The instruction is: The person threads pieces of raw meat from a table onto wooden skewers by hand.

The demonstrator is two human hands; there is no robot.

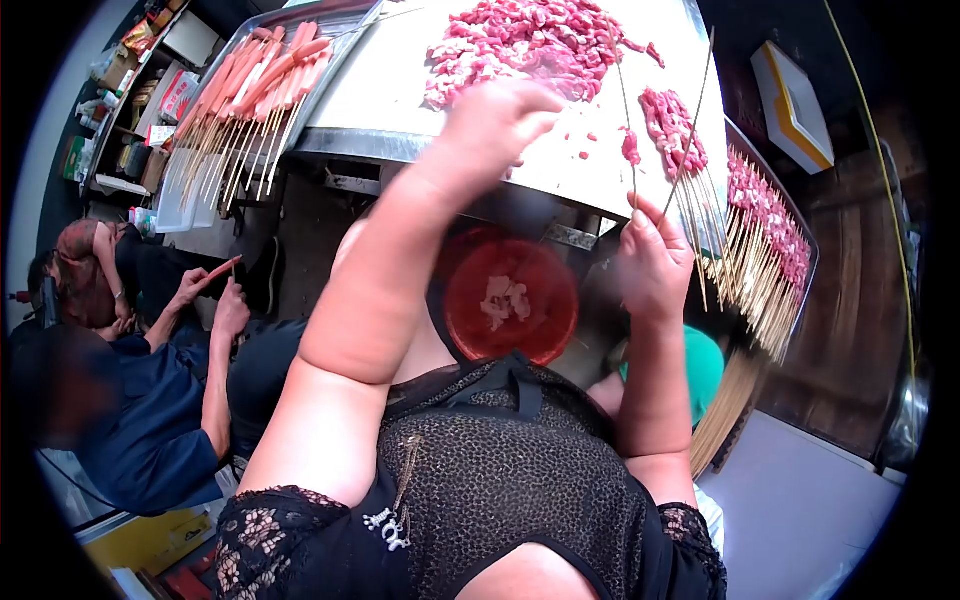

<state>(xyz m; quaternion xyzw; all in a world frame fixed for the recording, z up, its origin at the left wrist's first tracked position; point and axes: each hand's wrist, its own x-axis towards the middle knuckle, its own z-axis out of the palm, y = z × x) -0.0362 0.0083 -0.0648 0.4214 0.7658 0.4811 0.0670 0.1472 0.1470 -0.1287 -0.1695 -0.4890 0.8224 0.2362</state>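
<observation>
My right hand (655, 262) is closed, its thumb and fingers pinching a thin skewer (626, 95) that points up over the white board. One small piece of raw meat (630, 148) is threaded partway along it. A second bare stick (692, 120) slants up beside that hand; whether the hand also grips it I cannot tell. My left hand (497, 120) is over the near edge of a heap of cut raw meat (530, 45). Its fingers are smeared by motion, so anything in them is hidden. Finished meat skewers (672, 130) lie just beyond my right hand.
A tray of many meat skewers (770, 220) stands at right, and pink sausages on sticks (255, 75) fill a tray at left. Below the board (390, 90) sits a red basin (512, 340). A co-worker's hands (230, 305) hold a sausage at left. A white-yellow box (795, 105) is far right.
</observation>
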